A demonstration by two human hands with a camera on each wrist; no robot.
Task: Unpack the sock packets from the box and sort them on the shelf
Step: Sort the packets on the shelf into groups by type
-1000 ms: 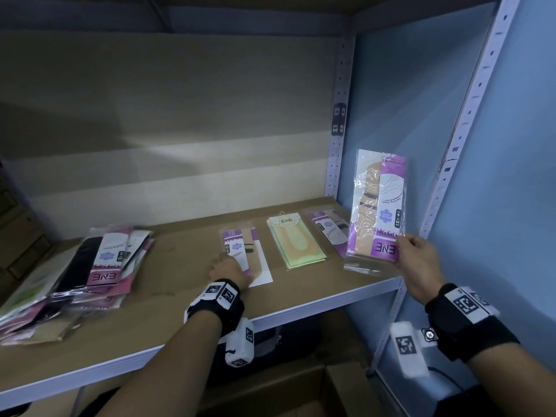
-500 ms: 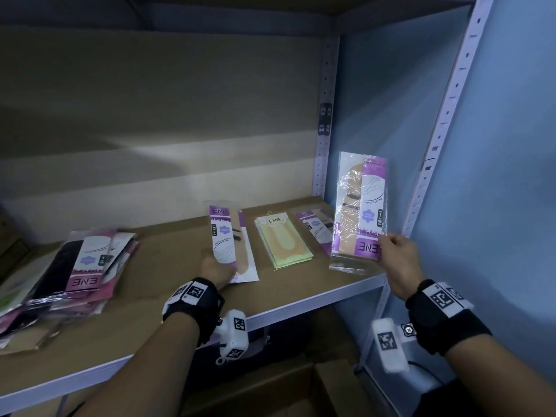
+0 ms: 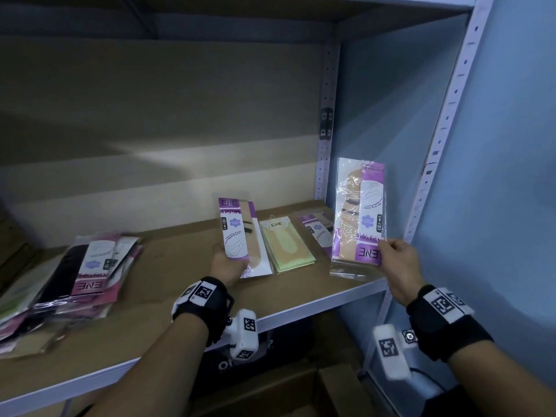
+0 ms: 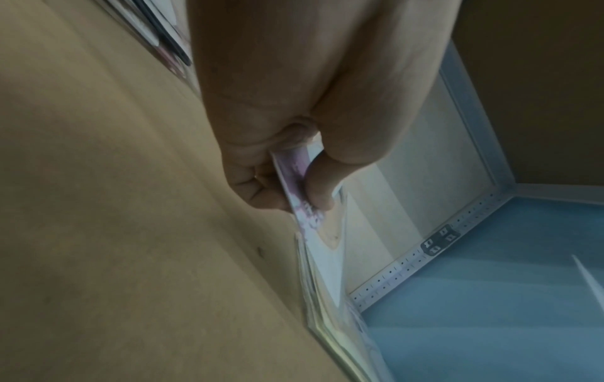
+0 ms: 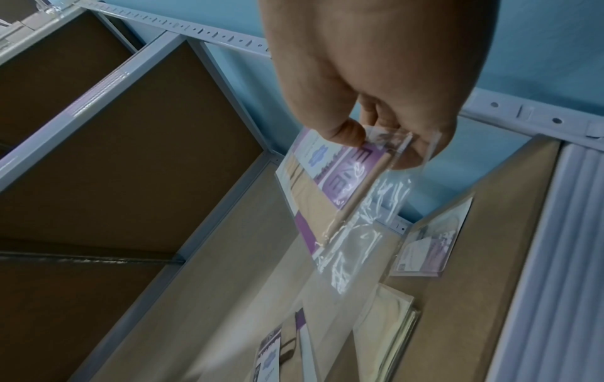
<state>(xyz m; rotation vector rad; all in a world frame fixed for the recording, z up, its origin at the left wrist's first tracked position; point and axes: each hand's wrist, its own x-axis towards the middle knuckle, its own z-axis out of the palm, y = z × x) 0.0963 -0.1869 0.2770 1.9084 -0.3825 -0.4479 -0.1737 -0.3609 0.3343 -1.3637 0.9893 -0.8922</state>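
My left hand (image 3: 224,264) pinches the lower end of a purple-and-tan sock packet (image 3: 237,233), tilted up off the wooden shelf (image 3: 168,284); the left wrist view shows thumb and fingers (image 4: 318,191) clamped on that packet (image 4: 294,181). My right hand (image 3: 397,263) holds a second purple-and-tan sock packet (image 3: 358,215) upright by its lower corner at the shelf's right end, label upside down; the same packet (image 5: 330,181) appears in the right wrist view. A yellow-green packet (image 3: 285,243) and another purple packet (image 3: 317,230) lie flat between my hands.
A loose pile of pink, black and other sock packets (image 3: 81,275) lies at the left of the shelf. Metal uprights (image 3: 326,121) and a blue wall (image 3: 496,176) close off the right. An open cardboard box (image 3: 285,392) sits below the shelf.
My left hand has lifted its packet from flat on the shelf to tilted upright. The right hand's packet has stayed raised at the right end.
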